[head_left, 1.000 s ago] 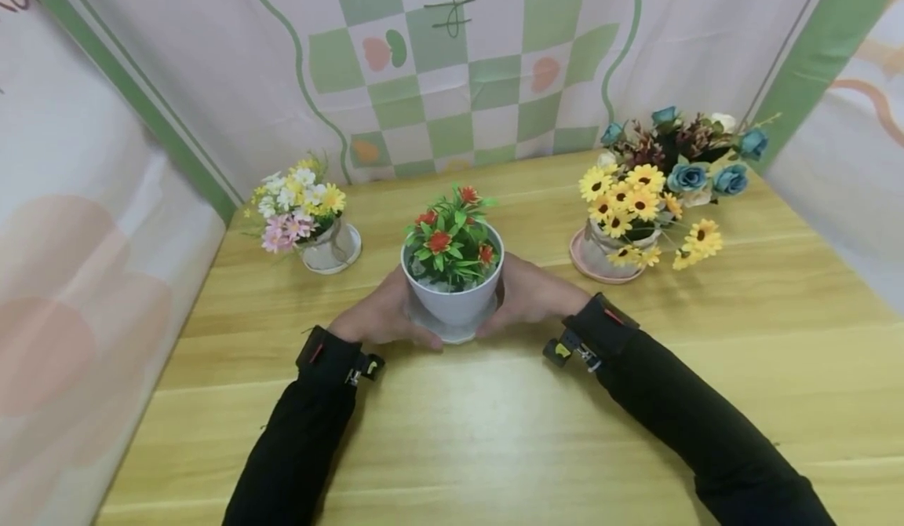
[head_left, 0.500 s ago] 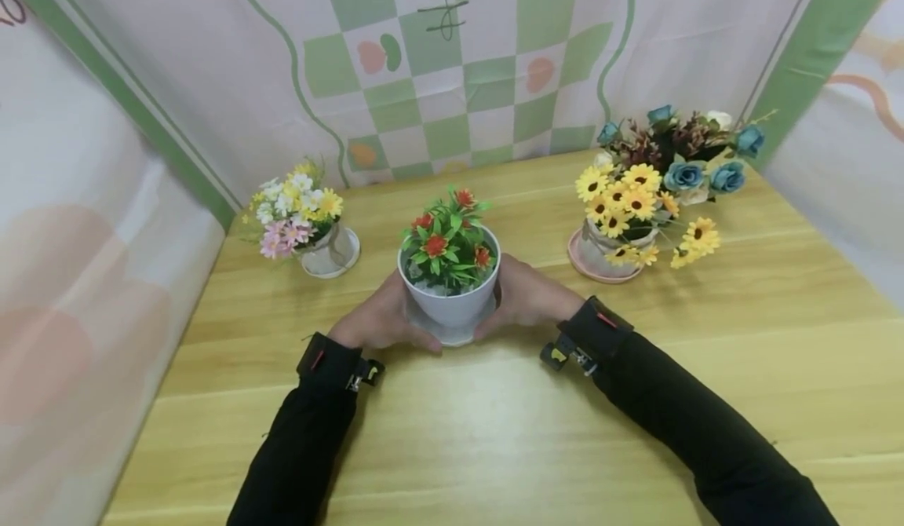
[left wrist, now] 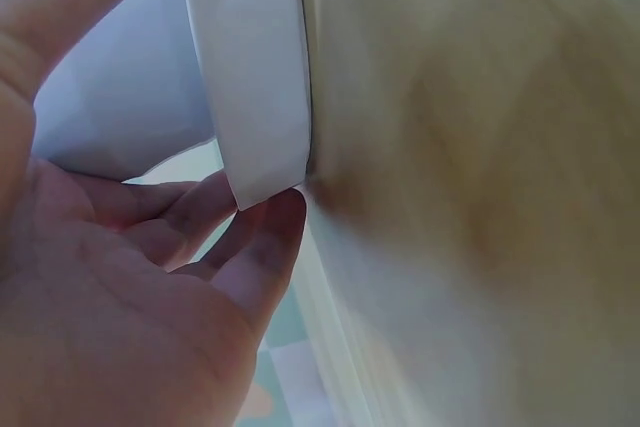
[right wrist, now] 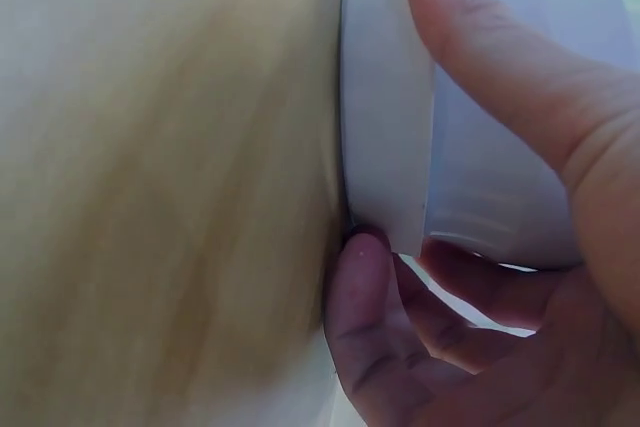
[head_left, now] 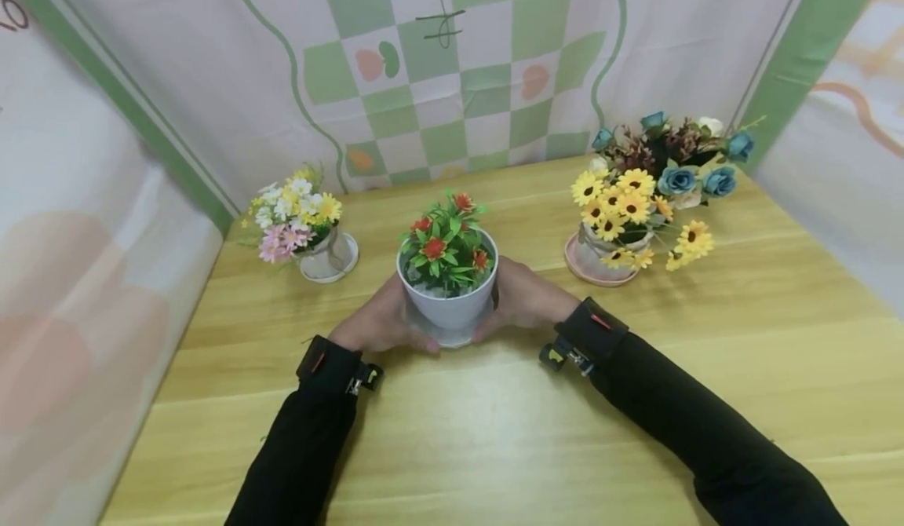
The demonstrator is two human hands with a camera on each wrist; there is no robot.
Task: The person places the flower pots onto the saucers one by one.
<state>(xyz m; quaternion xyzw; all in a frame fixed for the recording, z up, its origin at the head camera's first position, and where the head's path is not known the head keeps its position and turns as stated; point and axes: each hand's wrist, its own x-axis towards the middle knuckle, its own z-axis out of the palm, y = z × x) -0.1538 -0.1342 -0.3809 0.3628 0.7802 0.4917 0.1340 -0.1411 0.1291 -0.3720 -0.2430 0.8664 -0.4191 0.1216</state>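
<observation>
A white flowerpot point(head_left: 452, 308) holds a green plant with red flowers point(head_left: 446, 247) and stands on the table in a pale saucer point(head_left: 452, 337). My left hand point(head_left: 376, 320) grips its left side low down, thumb along the front of the saucer. From the right, my right hand point(head_left: 528, 298) holds it the same way. In the left wrist view, curled fingertips touch the edge of the saucer point(left wrist: 255, 77), close to the wood. The right wrist view has the thumb across the saucer point(right wrist: 385, 117) and fingers bent at its lower edge. The fingers behind the pot are hidden in the head view.
A small pot with pink, white and yellow flowers point(head_left: 289, 216) stands back left. Back right are yellow daisies point(head_left: 621, 200) in a pot on a pink saucer point(head_left: 600, 275), with blue roses point(head_left: 678, 179) behind. A checkered curtain point(head_left: 431, 78) hangs along the table's far edge.
The head view has shifted slightly. Both hands keep their hold, and the pot stays at about the same place on the table.
</observation>
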